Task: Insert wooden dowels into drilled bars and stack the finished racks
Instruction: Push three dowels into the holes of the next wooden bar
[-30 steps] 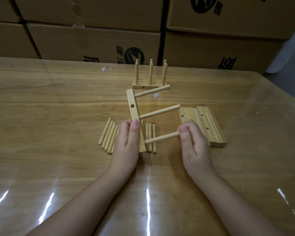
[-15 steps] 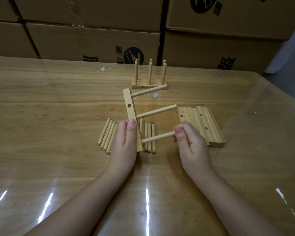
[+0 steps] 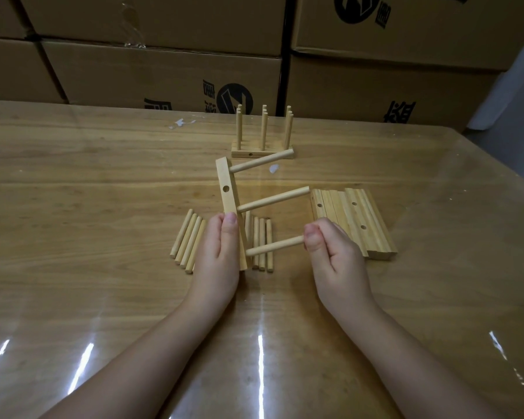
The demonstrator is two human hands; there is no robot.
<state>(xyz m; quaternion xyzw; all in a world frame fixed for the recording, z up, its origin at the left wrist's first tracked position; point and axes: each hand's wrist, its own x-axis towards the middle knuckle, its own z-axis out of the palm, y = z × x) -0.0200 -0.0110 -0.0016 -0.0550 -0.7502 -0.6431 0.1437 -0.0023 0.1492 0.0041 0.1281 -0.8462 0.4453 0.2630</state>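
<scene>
Nearest, the left hand (image 3: 218,252) grips the lower end of a drilled bar (image 3: 228,198) that runs away from the person. Just to its right, the right hand (image 3: 335,252) pinches the free end of the nearest dowel (image 3: 273,247), whose other end sits in the bar. Loose dowels (image 3: 188,240) lie on the counter (image 3: 103,182) beside the left hand, and spare bars (image 3: 356,219) lie just beyond the right hand. Farthest, a finished rack (image 3: 262,148) stands upright.
</scene>
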